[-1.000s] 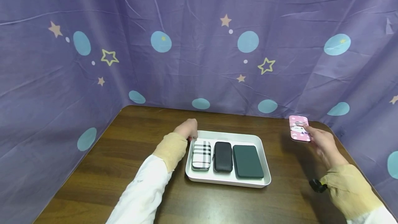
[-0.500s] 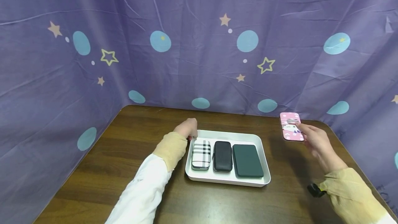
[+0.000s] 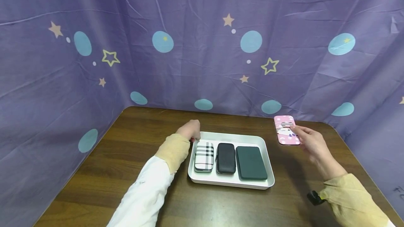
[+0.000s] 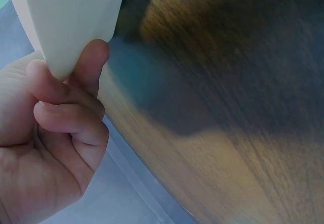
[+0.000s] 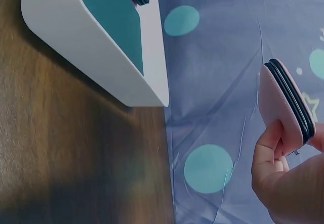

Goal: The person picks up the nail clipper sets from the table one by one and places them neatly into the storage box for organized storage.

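My left hand [image 3: 190, 130] pinches the back left corner of a white tray [image 3: 227, 182]. In the left wrist view its thumb and fingers grip the tray's wall, the other fingers curled. Inside the tray, side by side, lie a plaid case [image 3: 204, 157], a black case [image 3: 226, 158] and a dark green flat case [image 3: 251, 163]. Right of the tray, above the table, my right hand [image 3: 310, 143] holds a pink case [image 3: 284, 136] with a cartoon print, pinched at its right edge. The right wrist view shows dark layers along the pink case's side.
A brown wooden table [image 3: 202, 206] carries the tray. Purple curtain [image 3: 202, 45] with stars and blue spots hangs behind and at the sides. A small black object [image 3: 315, 197] sits at the right wrist's cuff.
My right hand has carried the pink case leftward, closer to the tray. The left hand and the tray have stayed in place.
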